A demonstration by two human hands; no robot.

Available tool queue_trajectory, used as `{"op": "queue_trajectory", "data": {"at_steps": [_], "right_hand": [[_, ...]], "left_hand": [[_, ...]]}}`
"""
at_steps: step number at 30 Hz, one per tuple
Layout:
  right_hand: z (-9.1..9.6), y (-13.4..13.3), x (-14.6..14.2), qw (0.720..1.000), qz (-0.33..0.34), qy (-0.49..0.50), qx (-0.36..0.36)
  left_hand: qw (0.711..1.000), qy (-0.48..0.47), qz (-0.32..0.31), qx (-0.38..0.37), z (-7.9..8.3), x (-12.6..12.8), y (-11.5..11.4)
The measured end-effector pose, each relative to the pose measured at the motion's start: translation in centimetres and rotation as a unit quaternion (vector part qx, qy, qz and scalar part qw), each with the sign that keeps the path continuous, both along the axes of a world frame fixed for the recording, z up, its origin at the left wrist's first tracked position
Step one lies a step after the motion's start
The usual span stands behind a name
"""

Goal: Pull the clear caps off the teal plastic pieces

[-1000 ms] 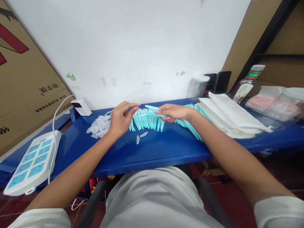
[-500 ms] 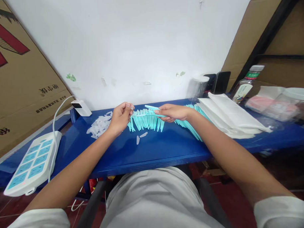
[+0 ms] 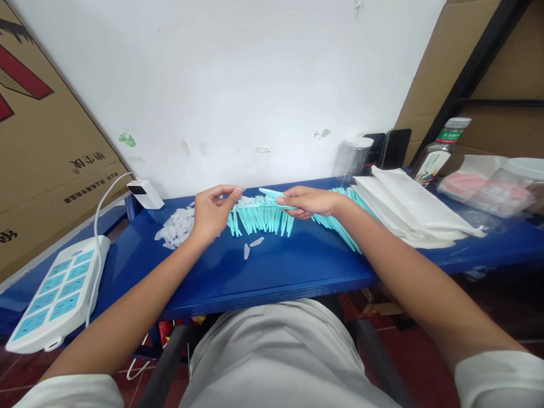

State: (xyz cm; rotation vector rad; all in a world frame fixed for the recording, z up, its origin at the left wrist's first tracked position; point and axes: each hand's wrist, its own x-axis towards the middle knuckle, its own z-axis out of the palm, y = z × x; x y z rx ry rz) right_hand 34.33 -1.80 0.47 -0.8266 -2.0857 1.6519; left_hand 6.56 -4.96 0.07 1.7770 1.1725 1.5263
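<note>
My right hand (image 3: 305, 202) is closed around thin teal sticks that look like eyebrow razors (image 3: 272, 193), their ends pointing left. My left hand (image 3: 216, 211) pinches a small translucent white cover (image 3: 245, 198) between thumb and forefinger, close to the left end of a held razor; whether the two touch is hard to see. Beneath both hands a row of teal razors (image 3: 265, 220) lies side by side on the blue table (image 3: 278, 270). Left of my left hand is a heap of translucent covers (image 3: 175, 227). Two loose covers (image 3: 251, 245) lie in front of the row.
More teal razors (image 3: 338, 224) lie under my right forearm, beside white paper-like sleeves (image 3: 415, 203). Behind them stand a clear jar (image 3: 356, 156), two phones (image 3: 396, 149) and a bottle (image 3: 441, 150). At left are a power strip (image 3: 59, 292) and a white device (image 3: 145, 193).
My left hand has shifted slightly left and turned, with its thumb and forefinger now stretched toward the razor's end. My right hand has hardly moved and still holds the razors.
</note>
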Motion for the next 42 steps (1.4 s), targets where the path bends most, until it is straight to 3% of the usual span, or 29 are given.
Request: {"op": "queue_trajectory", "data": {"at_steps": [3,6,21,28,42], "right_hand": [[0.0,-0.2,-0.3,1.000,0.005,0.015,-0.005],[0.0,-0.3,-0.5,1.000,0.015,0.025,-0.012],[-0.3,0.0,-0.4,0.998,0.024,0.048,-0.028],[0.0,-0.5,-0.7,0.998,0.015,0.043,-0.034],[-0.5,-0.9,-2.0,0.996,0.016,0.066,-0.057]], "left_hand": [[0.992,0.033,0.063,0.109,-0.2,0.5,-0.8],[0.985,0.039,0.076,0.151,-0.5,0.8,-1.2],[0.988,-0.004,0.066,0.138,-0.8,0.7,-0.6],[0.985,0.025,0.076,0.151,-0.8,0.8,-0.9],[0.991,0.068,0.020,0.116,-1.3,1.3,-1.3]]}}
